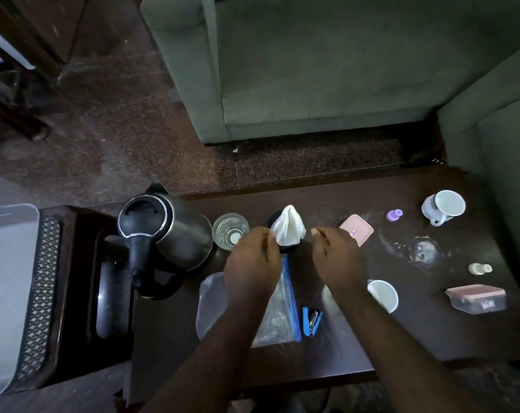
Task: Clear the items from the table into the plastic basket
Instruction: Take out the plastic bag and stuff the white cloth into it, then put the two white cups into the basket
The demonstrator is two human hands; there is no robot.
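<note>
Forearms: both reach in from the bottom edge over the dark table (372, 338).
Left hand (253, 263): fingers curled, pinching the lower left edge of the white tissue (288, 228); back of hand faces the camera.
Right hand (337, 257): just right of the tissue, fingers loosely curled, not touching it as far as visible; cannot tell if it grips anything.
Tissue: bunched, stands up out of a dark cup (275, 222), mostly hidden by the tissue and the left hand.
Zip bag (278, 317): clear with a blue strip, flat on the table under the left wrist.
Stapler (311, 321): blue, just right of the bag, between the forearms.
Glass (230, 235): clear, upright, touching or just beside the left hand, left of the cup.
Kettle (163, 231): steel with black lid and handle, at the left end of the table.
White cup (384, 295): near the right wrist, tilted.
Pink lid (357, 229): flat, behind the right hand.
Purple cap (394, 215): small, beyond the lid.
Teacup (445, 205): white, on its side at the far right.
Small bottle (479, 268): pale, lying down near the right edge.
Lidded box (476, 298): clear with pink lid, near the right edge.
Plastic basket (11, 293): pale with a lattice side, far left, off the table, well apart from both hands.
Sofa (312, 70): green, beyond the table.
</note>
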